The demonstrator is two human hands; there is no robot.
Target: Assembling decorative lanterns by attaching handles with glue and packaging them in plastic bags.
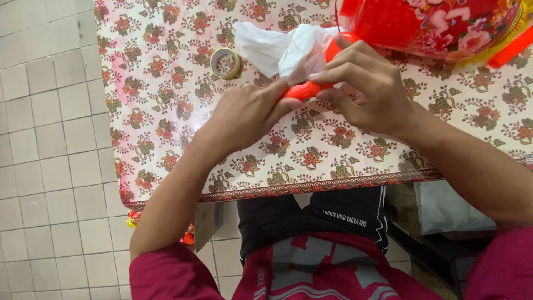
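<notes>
My left hand [244, 114] grips the near end of an orange plastic handle-like piece [304, 89] over the flowered tablecloth [166, 111]. My right hand [369, 89] pinches the same orange piece from the right, fingers curled over it. A crumpled white cloth or paper [283, 47] lies just beyond the orange piece, touching its rounded far end [340, 44]. Part of the orange piece is hidden under my fingers.
A roll of clear tape [226, 62] lies on the table left of the white cloth. A large red decorated object [438, 25] fills the far right corner. The table's near edge [311, 186] runs above my lap. Tiled floor [50, 166] lies to the left.
</notes>
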